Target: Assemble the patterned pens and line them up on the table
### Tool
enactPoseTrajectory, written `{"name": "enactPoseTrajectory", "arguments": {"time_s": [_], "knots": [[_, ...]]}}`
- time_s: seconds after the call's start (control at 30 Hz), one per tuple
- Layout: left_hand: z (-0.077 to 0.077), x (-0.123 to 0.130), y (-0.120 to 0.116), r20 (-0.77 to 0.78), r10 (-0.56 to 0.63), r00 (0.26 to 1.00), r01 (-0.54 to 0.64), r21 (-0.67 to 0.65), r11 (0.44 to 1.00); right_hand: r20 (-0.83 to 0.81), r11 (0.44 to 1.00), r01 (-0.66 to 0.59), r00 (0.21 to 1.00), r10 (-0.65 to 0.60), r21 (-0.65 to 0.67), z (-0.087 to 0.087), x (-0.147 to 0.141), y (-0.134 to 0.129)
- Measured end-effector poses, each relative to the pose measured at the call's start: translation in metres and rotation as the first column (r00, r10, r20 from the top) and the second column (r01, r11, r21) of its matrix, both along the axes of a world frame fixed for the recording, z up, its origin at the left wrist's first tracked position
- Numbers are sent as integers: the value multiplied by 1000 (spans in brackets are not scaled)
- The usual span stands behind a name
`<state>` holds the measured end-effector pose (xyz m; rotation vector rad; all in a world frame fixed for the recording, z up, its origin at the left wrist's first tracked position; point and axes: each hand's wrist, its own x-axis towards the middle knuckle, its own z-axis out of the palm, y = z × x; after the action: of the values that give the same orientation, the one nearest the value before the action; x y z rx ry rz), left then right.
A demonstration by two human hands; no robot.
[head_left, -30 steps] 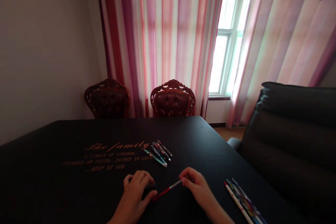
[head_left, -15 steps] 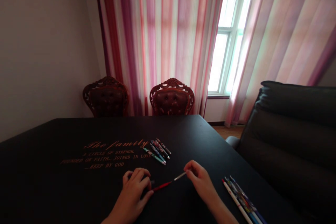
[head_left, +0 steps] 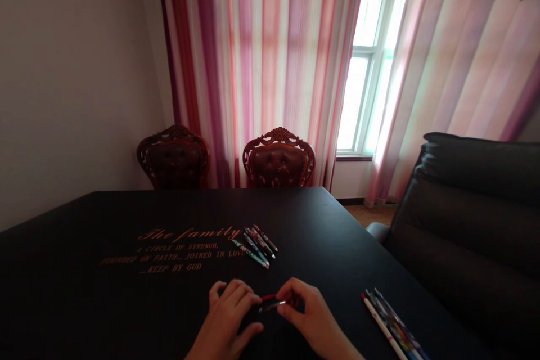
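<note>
We've got a red pen held low over the black bench, pinched between both hands. Its long axis runs roughly left-right, with a slim silver end pointing toward the right hand. That hand holds narrow on the silver end, and the curled left hand has its fingertips at the red end. The hands nearly touch. Beyond them, loose patterned pens lie beside gold lettering. Another pen pile sits well off right.
</note>
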<state>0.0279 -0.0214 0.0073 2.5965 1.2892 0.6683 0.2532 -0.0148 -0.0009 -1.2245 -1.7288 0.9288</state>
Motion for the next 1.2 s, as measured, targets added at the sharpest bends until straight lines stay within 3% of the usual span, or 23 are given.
{"name": "enactPoseTrajectory", "arguments": {"time_s": [0.37,0.63,0.73,0.87,1.1,1.2], "knots": [[-3,2,-1,13,-1,1000,3,-112,994,64,994,10,998,-17,105,0,-2,-2],[4,5,-4,29,40,999,-36,-119,992,5,993,18,1000,-19,119,6,6,-1],[4,6,-4,25,30,999,-27,-112,993,42,989,76,996,-82,126,5,9,1],[2,8,-4,-9,-34,999,33,-70,997,131,985,136,980,-149,103,2,17,8],[4,16,-7,-54,-52,997,48,-74,996,215,996,84,973,-86,21,-8,25,13],[4,17,-8,-7,-47,999,46,-93,995,187,998,66,980,-67,12,-8,24,12]]}}
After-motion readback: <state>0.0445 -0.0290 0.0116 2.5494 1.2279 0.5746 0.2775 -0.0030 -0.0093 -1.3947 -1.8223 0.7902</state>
